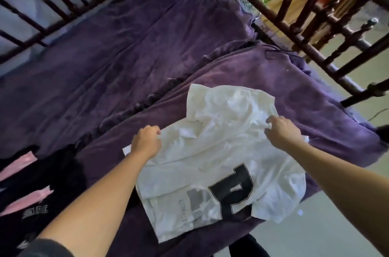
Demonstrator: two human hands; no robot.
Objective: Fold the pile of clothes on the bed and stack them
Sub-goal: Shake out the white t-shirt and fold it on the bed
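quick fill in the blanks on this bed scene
The white shirt lies on a ____ blanket.
The left hand and right hand both grip the ____.
The shirt's big printed letter is ____.
The dark and pink clothes lie on the person's ____ side.
Missing: purple, shirt, black, left.

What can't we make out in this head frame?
Head view only:
Fingertips of the left hand and right hand: curled into the white shirt and hidden by the backs of the hands, so the exact grip is unclear.
Black print on the shirt: partly folded under, and the grey lettering beside it is too small to read fully.
Dark and pink clothes: cut off by the left edge.
Bed rail, upper left: motion-blurred.
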